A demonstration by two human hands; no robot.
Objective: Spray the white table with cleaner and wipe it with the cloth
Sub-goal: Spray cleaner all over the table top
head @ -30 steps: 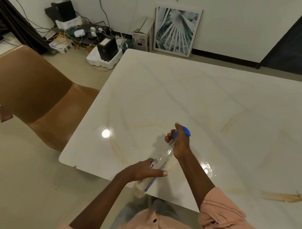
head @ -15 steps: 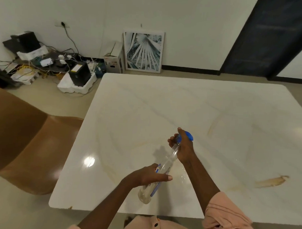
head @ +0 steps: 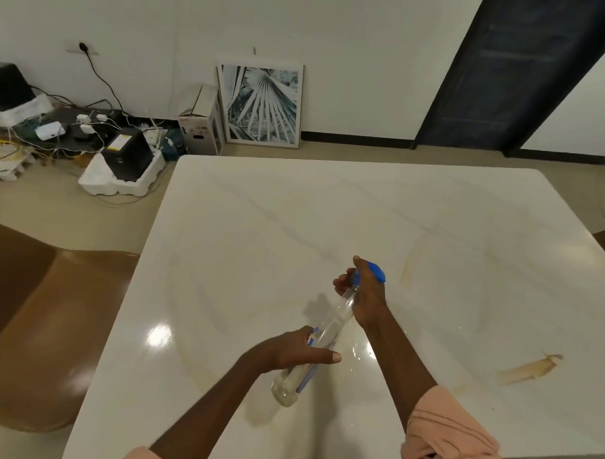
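Head view: the white worktop fills the middle, glossy, with a tan smear at 4 o'clock and wet drops near the hands. A brown chair stands at 9 o'clock; a framed print leans on the wall at 12, beside a box and tangled cables at 10. The left grip curls round the lower body of the clear bottle, held tilted above the worktop. The right grip wraps the neck at the blue head.
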